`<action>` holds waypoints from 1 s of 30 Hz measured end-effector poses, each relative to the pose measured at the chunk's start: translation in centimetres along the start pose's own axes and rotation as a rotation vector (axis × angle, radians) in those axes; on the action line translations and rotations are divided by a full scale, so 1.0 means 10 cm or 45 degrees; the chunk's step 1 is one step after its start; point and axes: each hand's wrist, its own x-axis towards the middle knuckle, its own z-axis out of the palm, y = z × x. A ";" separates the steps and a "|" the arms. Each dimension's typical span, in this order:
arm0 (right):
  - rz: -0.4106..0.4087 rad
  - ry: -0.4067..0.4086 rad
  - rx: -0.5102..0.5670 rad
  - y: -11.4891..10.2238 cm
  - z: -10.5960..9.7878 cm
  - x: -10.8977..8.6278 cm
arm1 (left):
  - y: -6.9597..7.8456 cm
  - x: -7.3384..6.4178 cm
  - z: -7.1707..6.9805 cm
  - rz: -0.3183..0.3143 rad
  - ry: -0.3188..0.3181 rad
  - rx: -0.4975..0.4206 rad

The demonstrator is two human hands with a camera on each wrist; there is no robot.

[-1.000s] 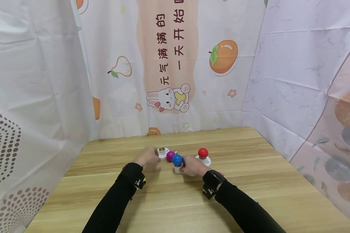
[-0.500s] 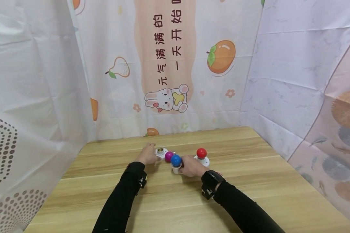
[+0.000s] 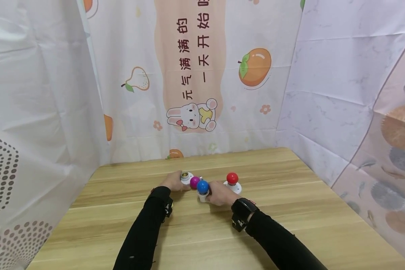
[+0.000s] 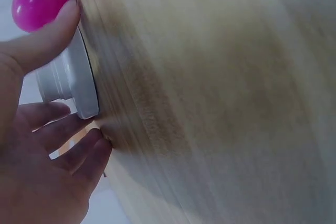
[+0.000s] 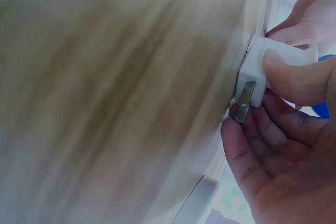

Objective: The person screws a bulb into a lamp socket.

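Note:
My left hand (image 3: pixel 173 181) grips a round white lamp holder (image 3: pixel 185 178) from its left side, the thumb on the near edge and fingertips at the far rim in the left wrist view. Its brass-lined socket has no bulb in it. Beside it lies a magenta bulb (image 3: pixel 195 182), near my left thumb (image 4: pixel 67 19). My right hand (image 3: pixel 220 193) pinches a white plug-in bulb socket (image 3: pixel 202 198) carrying a blue bulb (image 3: pixel 203 186). A flat metal prong (image 5: pixel 243 109) sticks out of that socket's side, close over the table in the right wrist view.
A red bulb (image 3: pixel 232 178) stands upright in another round white holder (image 3: pixel 237 189), just behind and right of my right hand. All of it is on a wood-grain table (image 3: pixel 195 236). Printed cloth curtains (image 3: pixel 138 123) enclose the table at the back and both sides.
My left hand first opened out beside the bulbless lamp holder, then moved right and closed its fingers and thumb around it. The right hand keeps its hold on the blue bulb's socket.

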 end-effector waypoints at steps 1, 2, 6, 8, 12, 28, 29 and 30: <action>0.002 0.000 0.000 0.00 0.00 0.00 | 0.00 0.01 0.00 -0.008 0.013 0.005; 0.002 0.001 0.002 0.00 0.00 0.00 | 0.00 0.01 0.01 -0.009 0.027 0.015; 0.006 -0.001 -0.004 0.01 -0.01 0.00 | -0.02 0.05 0.01 -0.010 0.082 0.034; 0.013 -0.002 -0.006 0.02 -0.02 0.00 | -0.03 0.06 0.02 -0.003 0.096 0.043; 0.018 -0.008 -0.008 0.03 -0.02 0.00 | -0.05 0.09 0.03 -0.002 0.110 0.091; -0.013 0.009 -0.005 0.00 -0.02 -0.01 | -0.08 0.00 0.03 -0.013 0.142 0.114; -0.014 0.011 -0.004 0.00 -0.02 -0.01 | -0.09 -0.01 0.02 0.000 0.149 0.104; -0.017 0.015 -0.004 0.00 -0.02 -0.01 | -0.10 -0.01 0.01 0.012 0.153 0.096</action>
